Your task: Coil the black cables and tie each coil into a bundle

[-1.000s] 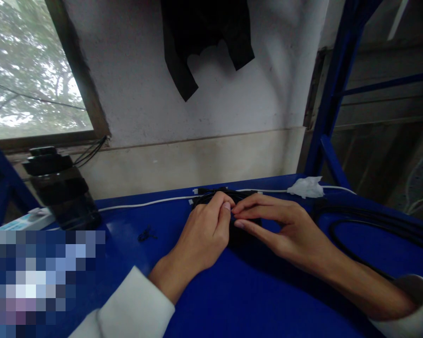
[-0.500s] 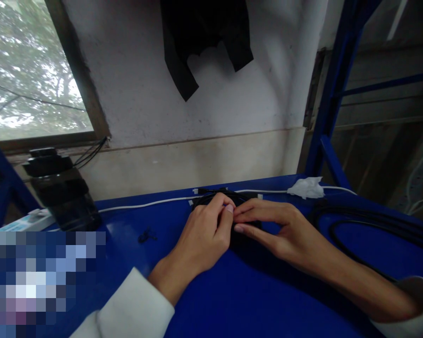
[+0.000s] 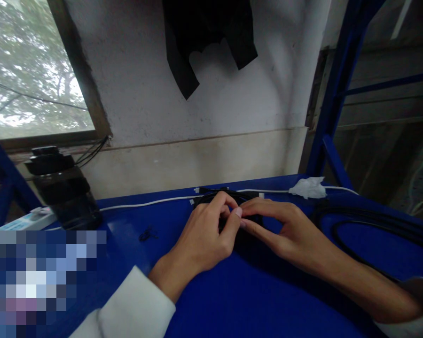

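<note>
On the blue table top (image 3: pixel 197 300), near its back edge, lies a coil of black cable (image 3: pixel 205 198) with light-coloured plugs at its ends. Over the front of the coil, my left hand (image 3: pixel 207 234) is closed, its thumb and index finger pinched together. My right hand (image 3: pixel 285 230) meets it from the right, thumb and fingertips pressed together against the left fingertips. Whatever small thing lies between the fingertips is hidden. Both hands cover most of the coil's middle. Left of them is a little heap of thin black ties or wire bits (image 3: pixel 148 234), too small to name surely.
A dark bottle (image 3: pixel 65 192) stands at the left beside a white power strip (image 3: pixel 26 220). Along the back runs a white cord (image 3: pixel 144 203), with crumpled white plastic (image 3: pixel 308 188) around it. Thick black cable loops (image 3: pixel 359 220) lie at right. Blue frame posts (image 3: pixel 333 103) rise behind.
My pinched fingertips have shifted slightly to the right and now press closer together. The coil stays in place; the whole view has moved a little.
</note>
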`<state>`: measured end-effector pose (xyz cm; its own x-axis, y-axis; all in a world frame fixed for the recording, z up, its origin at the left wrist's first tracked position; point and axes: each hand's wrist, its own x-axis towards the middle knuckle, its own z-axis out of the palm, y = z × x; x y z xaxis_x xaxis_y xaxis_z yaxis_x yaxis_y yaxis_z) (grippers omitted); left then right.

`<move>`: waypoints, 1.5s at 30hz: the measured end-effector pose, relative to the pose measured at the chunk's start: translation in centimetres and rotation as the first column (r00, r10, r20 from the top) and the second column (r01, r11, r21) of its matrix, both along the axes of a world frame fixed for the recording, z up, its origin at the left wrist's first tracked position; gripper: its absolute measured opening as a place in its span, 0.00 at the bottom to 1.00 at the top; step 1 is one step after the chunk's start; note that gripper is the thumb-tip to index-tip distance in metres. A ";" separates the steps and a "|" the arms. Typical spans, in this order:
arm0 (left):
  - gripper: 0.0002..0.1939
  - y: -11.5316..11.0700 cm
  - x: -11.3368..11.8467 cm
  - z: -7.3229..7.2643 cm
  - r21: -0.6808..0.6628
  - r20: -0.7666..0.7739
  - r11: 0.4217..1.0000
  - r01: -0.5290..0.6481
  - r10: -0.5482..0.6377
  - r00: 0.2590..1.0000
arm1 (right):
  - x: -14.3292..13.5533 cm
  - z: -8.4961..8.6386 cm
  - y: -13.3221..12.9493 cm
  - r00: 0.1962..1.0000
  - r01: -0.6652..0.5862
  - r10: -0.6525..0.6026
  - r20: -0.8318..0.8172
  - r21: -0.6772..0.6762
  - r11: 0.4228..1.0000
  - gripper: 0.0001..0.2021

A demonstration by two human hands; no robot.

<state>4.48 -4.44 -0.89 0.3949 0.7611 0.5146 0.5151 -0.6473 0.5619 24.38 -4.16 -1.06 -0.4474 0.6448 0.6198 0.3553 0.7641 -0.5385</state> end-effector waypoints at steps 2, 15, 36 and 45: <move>0.07 0.0 0.0 -0.1 0.008 -0.001 1.000 0.001 -0.001 1.000 | 0.0 0.0 0.0 1.000 0.016 -0.016 0.000 -0.001 1.000 0.07; 0.05 0.1 0.0 0.0 0.038 -0.008 0.999 -0.004 0.005 1.000 | 0.0 0.2 -0.4 0.988 0.154 -0.153 0.031 -0.010 0.988 0.11; 0.06 -0.2 0.4 0.2 -0.001 0.001 1.000 -0.004 0.004 1.000 | 0.1 0.1 0.2 0.993 0.114 -0.116 -0.038 -0.043 0.993 0.12; 0.05 -0.2 0.3 0.2 0.026 -0.025 1.000 -0.002 0.003 1.000 | 0.2 0.1 0.1 0.991 0.132 -0.133 -0.019 -0.031 0.991 0.11</move>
